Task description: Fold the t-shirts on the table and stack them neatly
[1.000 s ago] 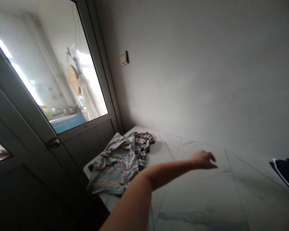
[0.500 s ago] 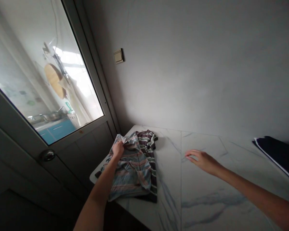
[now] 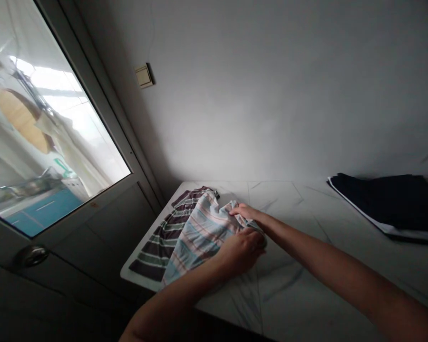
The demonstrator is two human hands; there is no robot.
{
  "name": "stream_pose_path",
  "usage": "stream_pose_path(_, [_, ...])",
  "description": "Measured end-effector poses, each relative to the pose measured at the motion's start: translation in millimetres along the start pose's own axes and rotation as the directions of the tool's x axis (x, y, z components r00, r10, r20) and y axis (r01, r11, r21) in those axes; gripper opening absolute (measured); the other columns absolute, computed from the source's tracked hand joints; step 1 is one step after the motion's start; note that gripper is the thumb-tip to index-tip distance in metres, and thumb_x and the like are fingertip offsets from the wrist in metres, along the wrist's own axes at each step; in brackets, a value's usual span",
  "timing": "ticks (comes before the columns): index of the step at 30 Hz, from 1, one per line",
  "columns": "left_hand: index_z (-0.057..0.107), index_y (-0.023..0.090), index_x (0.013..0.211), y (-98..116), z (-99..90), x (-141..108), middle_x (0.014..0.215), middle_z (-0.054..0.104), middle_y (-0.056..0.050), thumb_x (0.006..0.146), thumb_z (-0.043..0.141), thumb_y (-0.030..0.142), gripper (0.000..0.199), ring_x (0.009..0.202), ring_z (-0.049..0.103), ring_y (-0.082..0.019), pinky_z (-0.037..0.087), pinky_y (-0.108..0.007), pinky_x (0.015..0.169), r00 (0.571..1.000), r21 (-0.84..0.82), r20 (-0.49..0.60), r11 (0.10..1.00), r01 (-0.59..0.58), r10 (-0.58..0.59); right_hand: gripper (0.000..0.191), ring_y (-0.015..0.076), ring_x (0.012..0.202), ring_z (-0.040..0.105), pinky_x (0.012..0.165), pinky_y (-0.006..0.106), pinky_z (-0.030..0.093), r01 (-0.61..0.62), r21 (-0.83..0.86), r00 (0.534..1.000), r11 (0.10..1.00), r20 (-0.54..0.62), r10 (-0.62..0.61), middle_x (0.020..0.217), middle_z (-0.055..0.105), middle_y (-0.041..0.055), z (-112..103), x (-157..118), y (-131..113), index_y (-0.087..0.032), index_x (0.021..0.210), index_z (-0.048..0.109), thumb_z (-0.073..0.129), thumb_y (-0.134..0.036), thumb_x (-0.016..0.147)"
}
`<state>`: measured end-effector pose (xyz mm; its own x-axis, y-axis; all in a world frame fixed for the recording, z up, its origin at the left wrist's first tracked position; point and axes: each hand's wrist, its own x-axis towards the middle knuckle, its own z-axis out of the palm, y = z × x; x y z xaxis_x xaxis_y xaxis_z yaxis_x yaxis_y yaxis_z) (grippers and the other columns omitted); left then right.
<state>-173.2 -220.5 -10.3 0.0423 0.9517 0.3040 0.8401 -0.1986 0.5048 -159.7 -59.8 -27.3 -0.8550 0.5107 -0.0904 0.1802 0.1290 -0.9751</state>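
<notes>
Biggest thing first: the bench (image 3: 306,304) has a dark pile (image 3: 388,199) sitting well off to the right, apart from everything else. Over at the left end there's the pale shirt (image 3: 199,232), partly lapping over the brown shirt (image 3: 169,228), which lies flat along the left edge.

The bit that matters imo: most of the pale shirt lies to the left of both hands. Its visible length slants from the near-left edge of the bench up and away toward the wall, with the bunched part off to the right, right where the hands are. Left hand (image 3: 240,249) is the nearer one to the body and crosses over the shirt's near side; right hand (image 3: 248,212) comes in from the right, just beyond it.

Fingers: the left ones look curled around bunched cloth, the right ones look narrow, pinching the far edge. Can't tell how deep either grip goes, cloth and knuckles hide it.
</notes>
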Motion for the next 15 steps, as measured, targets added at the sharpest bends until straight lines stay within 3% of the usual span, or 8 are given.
stream_pose_path(1, [0.065,0.022,0.098,3,-4.0,0,0.097,0.068,-0.006,0.092,0.052,0.022,0.013,0.083,0.064,-0.018,0.053,-0.028,0.074,0.998,-0.058,0.036,0.997,-0.053,0.055,0.009,0.018,0.063,0.059,0.06,0.028,0.046,-0.063,-0.005,0.998,0.998,-0.033,0.063,0.061,0.062,-0.0006,-11,-7,5,-0.021,0.073,0.061,0.067,-0.021,0.067])
stream_pose_path(3, [0.066,0.022,0.098,-2,-18.4,4,0.094,0.069,-0.004,0.093,0.051,0.021,0.016,0.081,0.064,-0.016,0.053,-0.027,0.074,0.998,-0.112,0.019,0.992,-0.057,0.06,0.018,0.0176,0.064,0.059,0.059,0.027,0.046,-0.137,0.049,0.989,0.989,-0.049,0.14,0.065,0.064,-0.0013,-33,-26,11,-0.02,0.08,0.062,0.064,-0.015,0.063])
stream_pose_path(7, [0.065,0.019,0.096,-24,-40.9,32,0.095,0.069,-0.007,0.092,0.052,0.03,0.018,0.087,0.064,-0.019,0.052,-0.033,0.081,0.974,-0.122,-0.17,0.984,0.129,-0.148,0.023,0.0172,0.071,0.062,0.064,0.025,0.049,-0.114,0.25,0.991,0.962,-0.041,0.128,0.076,0.069,0.0012,-71,-63,4,-0.018,0.086,0.065,0.067,-0.019,0.064])
stream_pose_path(9, [0.063,0.019,0.105,-24,-40.4,50,0.104,0.068,-0.009,0.09,0.056,0.046,0.031,0.095,0.064,-0.021,0.052,-0.035,0.085,0.962,-0.267,-0.128,0.943,0.2,-0.24,0.019,0.017,0.069,0.061,0.063,0.026,0.049,-0.038,0.28,0.987,0.959,-0.141,0.08,0.074,0.068,0.0024,-82,-75,-7,-0.018,0.084,0.065,0.069,-0.028,0.069])
stream_pose_path(10, [0.062,0.02,0.11,-20,-38.3,58,0.108,0.067,-0.009,0.089,0.056,0.054,0.041,0.099,0.064,-0.022,0.052,-0.036,0.085,0.961,-0.394,-0.051,0.89,0.231,-0.272,0.02,0.0172,0.068,0.061,0.062,0.027,0.049,0.012,0.259,0.982,0.966,-0.184,0.038,0.074,0.067,0.0029,-84,-80,-14,-0.018,0.085,0.065,0.069,-0.033,0.072])
stream_pose_path(12, [0.062,0.02,0.112,-7,-34.5,74,0.105,0.068,-0.009,0.085,0.05,0.069,0.057,0.097,0.066,-0.023,0.054,-0.035,0.079,0.943,-0.661,0.15,0.68,0.318,-0.296,0.026,0.0186,0.072,0.063,0.066,0.029,0.051,0.139,0.134,0.978,0.981,-0.177,-0.114,0.077,0.068,0.0046,-82,-91,-29,-0.017,0.088,0.067,0.066,-0.041,0.078])
stream_pose_path(14, [0.066,0.017,0.098,5,-35.3,88,0.087,0.069,-0.007,0.078,0.058,0.072,0.059,0.081,0.068,-0.021,0.055,-0.031,0.069,0.918,-0.814,0.239,0.451,0.367,-0.316,0.035,0.0226,0.088,0.065,0.078,0.032,0.053,0.315,-0.062,0.947,0.947,-0.039,-0.318,0.092,0.07,0.0083,-75,-104,-47,-0.016,0.095,0.07,0.072,-0.045,0.075])
stream_pose_path(15, [0.067,0.016,0.088,9,-38.2,94,0.077,0.067,-0.004,0.072,0.068,0.067,0.054,0.072,0.067,-0.019,0.054,-0.028,0.064,0.912,-0.852,0.207,0.392,0.346,-0.353,0.041,0.0249,0.097,0.064,0.085,0.034,0.053,0.413,-0.147,0.911,0.899,0.061,-0.408,0.103,0.069,0.0103,-73,-111,-56,-0.015,0.099,0.071,0.077,-0.044,0.071])
